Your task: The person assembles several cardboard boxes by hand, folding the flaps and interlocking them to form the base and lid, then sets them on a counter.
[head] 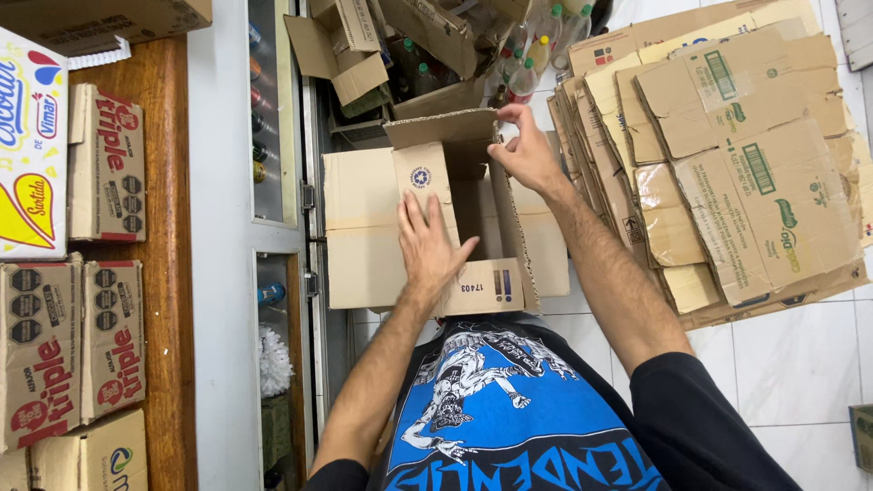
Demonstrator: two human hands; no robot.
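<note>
1. Cardboard box (436,227), open and empty, is held in front of the person's chest, under both hands.
2. Left hand (427,241) is pressed flat on a side flap, fingers (414,214) spread and released.
3. Right hand (526,150) is pinched on the far flap's edge.
4. Light, stiff but creasable board is judged; flap edges beside the fingertips offer the best hold.
5. Flattened cartons (727,155) lie stacked right of the right hand.

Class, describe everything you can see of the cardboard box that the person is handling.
The cardboard box is plain brown corrugated card, open, with flaps spread out. It is held in front of the person's chest, above a white tiled floor. A strip of tape crosses its left panel, and a small round mark sits on one flap. The left hand presses flat on a flap; the right hand grips the far flap's edge.
</note>
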